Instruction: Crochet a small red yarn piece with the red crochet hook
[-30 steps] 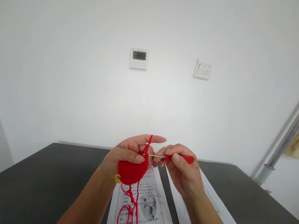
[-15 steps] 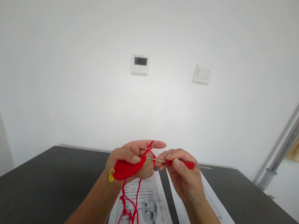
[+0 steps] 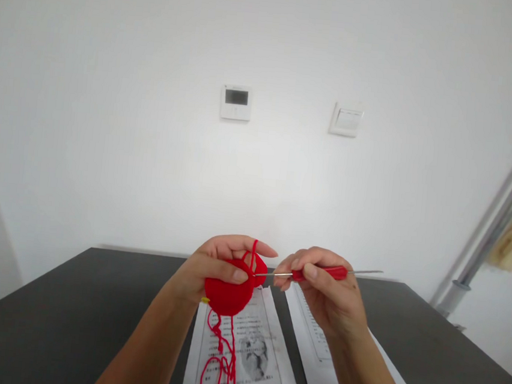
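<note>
My left hand pinches a red crochet piece between thumb and fingers. A strand of red yarn loops over its outstretched index finger. A yellow stitch marker sits at the piece's left edge, mostly hidden. Between thumb and fingers, my right hand grips the red handle of a crochet hook. The hook's metal shaft reaches left to the upper right edge of the piece; its tip is too small to make out. Loose yarn hangs below in tangled loops.
Two printed sheets lie on the dark table: one with a picture under the yarn, another beneath my right forearm. On the wall are a thermostat and a light switch. A metal pole stands at right.
The crochet piece has turned, its round face now showing more fully and the yellow marker less. My right hand has moved slightly right, and the hook's rear end has tilted up.
</note>
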Demonstrator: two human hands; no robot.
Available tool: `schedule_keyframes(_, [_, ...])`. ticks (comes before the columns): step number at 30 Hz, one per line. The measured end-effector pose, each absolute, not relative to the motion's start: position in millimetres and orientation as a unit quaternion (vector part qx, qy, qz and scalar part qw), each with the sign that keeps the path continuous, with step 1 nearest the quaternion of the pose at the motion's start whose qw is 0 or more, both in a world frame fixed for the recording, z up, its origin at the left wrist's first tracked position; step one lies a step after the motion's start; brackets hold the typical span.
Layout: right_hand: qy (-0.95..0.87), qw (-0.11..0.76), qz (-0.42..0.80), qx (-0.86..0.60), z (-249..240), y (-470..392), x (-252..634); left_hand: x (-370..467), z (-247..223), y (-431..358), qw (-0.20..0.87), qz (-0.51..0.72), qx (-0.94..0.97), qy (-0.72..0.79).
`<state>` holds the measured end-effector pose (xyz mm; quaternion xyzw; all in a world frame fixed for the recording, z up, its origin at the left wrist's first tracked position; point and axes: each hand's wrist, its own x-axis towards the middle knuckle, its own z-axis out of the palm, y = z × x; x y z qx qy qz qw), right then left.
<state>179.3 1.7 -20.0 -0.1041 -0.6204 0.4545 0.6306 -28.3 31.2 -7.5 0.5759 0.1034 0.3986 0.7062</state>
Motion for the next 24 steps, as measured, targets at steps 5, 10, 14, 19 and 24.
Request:
schedule_keyframes(5, [-0.590,0.660,0.452,-0.108,-24.4,-2.3,169.3,-30.5,-6.0,26.6,0.630,0.423,0.634,0.148])
schedule_keyframes(10, [-0.721,0.670,0.117,-0.132,-32.5,-5.8,172.0,-28.7,-4.9,24.2,0.625,0.438,0.622,0.175])
schedule_keyframes(14, [-0.776,0.616,0.012,-0.137,-26.0,-3.8,178.8,-25.4,-4.9,21.5,0.632,0.428,0.621,0.178])
schedule_keyframes(19, [-0.785,0.601,0.032,-0.146,-22.4,-3.2,181.2,-18.9,-5.2,16.9,0.627,0.427,0.618,0.206])
schedule_keyframes(24, [-0.751,0.631,0.121,-0.153,-28.9,-4.3,182.0,-16.4,-4.9,14.2,0.598,0.458,0.620,0.219])
